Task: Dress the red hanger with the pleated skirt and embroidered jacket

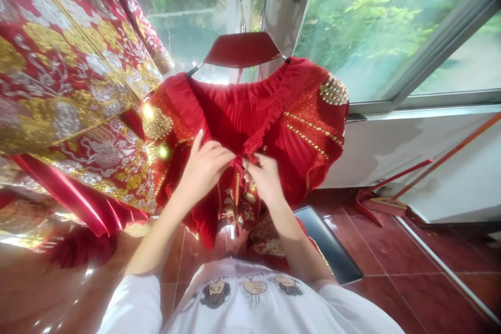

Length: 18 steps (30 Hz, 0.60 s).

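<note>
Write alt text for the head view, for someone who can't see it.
A person works with left grip and right grip at the neckline of a red, gold-trimmed garment on a hanger before a window. Patterned red, gold and silver fabric hangs at left.

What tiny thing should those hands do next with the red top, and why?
I'd say gently snug the red ties, perhaps: the right hand seems to pinch them and the left hand's fingertips are right beside it, at the front of the top. I can't tell whether the knot is finished. The hanger should help hold things up.
</note>
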### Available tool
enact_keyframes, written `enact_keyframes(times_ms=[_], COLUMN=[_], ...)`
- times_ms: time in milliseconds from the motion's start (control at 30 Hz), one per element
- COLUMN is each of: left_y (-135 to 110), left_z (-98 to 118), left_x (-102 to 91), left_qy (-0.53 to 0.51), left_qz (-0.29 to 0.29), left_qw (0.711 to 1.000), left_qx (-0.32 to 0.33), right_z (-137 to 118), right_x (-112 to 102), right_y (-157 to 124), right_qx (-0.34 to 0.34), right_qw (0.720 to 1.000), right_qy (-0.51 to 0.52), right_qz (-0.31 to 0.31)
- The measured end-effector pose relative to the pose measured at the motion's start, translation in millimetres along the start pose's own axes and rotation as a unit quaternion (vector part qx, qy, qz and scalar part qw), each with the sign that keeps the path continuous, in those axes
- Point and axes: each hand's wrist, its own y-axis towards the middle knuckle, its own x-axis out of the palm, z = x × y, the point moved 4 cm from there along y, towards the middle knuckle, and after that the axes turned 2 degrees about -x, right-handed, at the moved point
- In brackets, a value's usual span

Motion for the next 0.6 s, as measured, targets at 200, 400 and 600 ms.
enact_keyframes(times_ms=[200, 400, 600], left_y=[-1.4, -1.5, -2.7], left_z=[2.3, 4.0, 7.4], left_x=[-2.2, -4.0, -7.0], left_qy=[0.007, -0.001, 0.032], left_qz=[0.010, 0.010, 0.054], left_qw=[1.000, 1.000, 0.998], left_qx=[-0.003, -0.002, 0.018], right_z=[-8.7, -8.5, 1.7], right_x=[-1.2, -0.4, -0.4], right_y=[-9.6, -10.9, -5.2], right_qx=[-0.026, -0.045, -0.085], right_qw=[0.999, 0.998, 0.986], right_qy=[-0.026, -0.047, -0.143], right_qz=[0.021, 0.021, -0.003])
